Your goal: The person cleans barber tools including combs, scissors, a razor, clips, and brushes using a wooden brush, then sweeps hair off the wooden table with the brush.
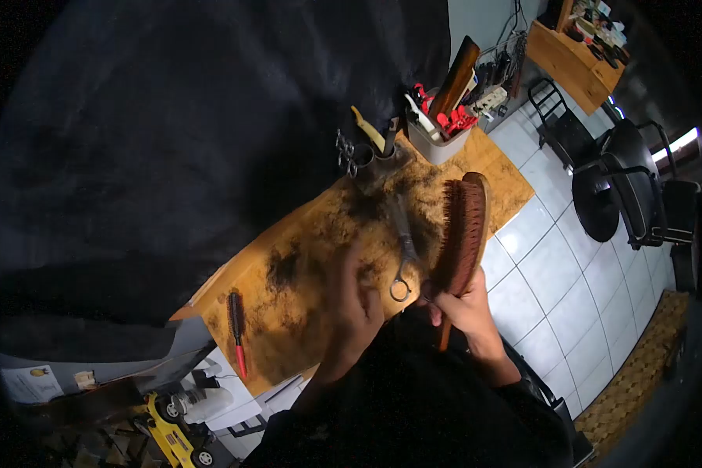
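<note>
My right hand [464,312] is wrapped round the wooden handle of a large brush [465,226] with reddish-brown bristles, held upright with the bristles facing left. My left hand [357,300] is over the wooden counter [265,359], somewhat blurred, its fingers stretched out and the thumb apart, with nothing in it. Between the two hands a pair of scissors [405,249] lies on the counter, finger ring toward me. Dark hair clippings [288,265] are scattered over the wood. Farther left lies a thin round hairbrush [236,327] with a red handle.
At the counter's back stand a holder [378,165] with scissors and a yellow-handled tool, and a white bin [441,148] of red clips and tools. A dark cloth [171,156] hangs behind. Black chairs [632,179] stand right; a yellow toy truck [171,437] is lower left.
</note>
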Tool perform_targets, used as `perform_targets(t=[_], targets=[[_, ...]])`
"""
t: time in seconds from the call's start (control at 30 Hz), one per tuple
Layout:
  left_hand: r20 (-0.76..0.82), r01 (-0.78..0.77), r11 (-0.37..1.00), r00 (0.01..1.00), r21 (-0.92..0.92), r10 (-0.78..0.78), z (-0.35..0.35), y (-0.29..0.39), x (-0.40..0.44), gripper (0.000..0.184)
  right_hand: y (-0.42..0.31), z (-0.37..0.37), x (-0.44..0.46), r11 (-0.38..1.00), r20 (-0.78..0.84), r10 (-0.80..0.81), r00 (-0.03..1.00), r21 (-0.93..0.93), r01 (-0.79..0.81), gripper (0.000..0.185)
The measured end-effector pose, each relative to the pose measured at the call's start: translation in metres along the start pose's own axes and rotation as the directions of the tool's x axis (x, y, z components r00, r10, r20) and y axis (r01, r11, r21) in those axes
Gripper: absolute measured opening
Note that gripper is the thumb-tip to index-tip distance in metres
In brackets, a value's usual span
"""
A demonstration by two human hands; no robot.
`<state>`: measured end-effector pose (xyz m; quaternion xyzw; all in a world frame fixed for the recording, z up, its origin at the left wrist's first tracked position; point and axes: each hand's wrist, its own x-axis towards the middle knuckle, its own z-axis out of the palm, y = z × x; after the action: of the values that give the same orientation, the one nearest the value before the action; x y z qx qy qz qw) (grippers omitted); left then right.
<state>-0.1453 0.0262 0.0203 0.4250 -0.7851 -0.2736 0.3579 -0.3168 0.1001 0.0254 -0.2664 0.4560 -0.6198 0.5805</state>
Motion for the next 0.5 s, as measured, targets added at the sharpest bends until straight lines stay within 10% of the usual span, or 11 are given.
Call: perform_targets(t=[0.1,0.23,0.37,0.5], targets=[[0.302,-0.417,0.883,0.888,0.216,0.346,-0.002,0.016,0.026,0.052,-0.03,-0.012,0.009,0.996,0.049,0.006,0.999,-0.085,-0.001,0.039],[0.56,-0.252,0.966,0.81,0.064,0.174,-0.007,0.037,0.057,0.047,-0.066,-0.019,0.028,0.986,0.137,0.143,0.98,-0.111,-0.128,0.044],[0.364,-0.295,0.955,0.894,0.042,0.26,0.002,0.038,0.081,0.04,-0.079,-0.027,0.053,0.988,0.274,0.096,0.957,-0.141,-0.059,0.042],[0.039,0.282,0.886,0.957,-0.368,-0.288,0.015,0.041,0.103,0.02,-0.082,-0.039,0.072,0.982,0.102,0.054,0.993,-0.184,-0.035,0.035]])
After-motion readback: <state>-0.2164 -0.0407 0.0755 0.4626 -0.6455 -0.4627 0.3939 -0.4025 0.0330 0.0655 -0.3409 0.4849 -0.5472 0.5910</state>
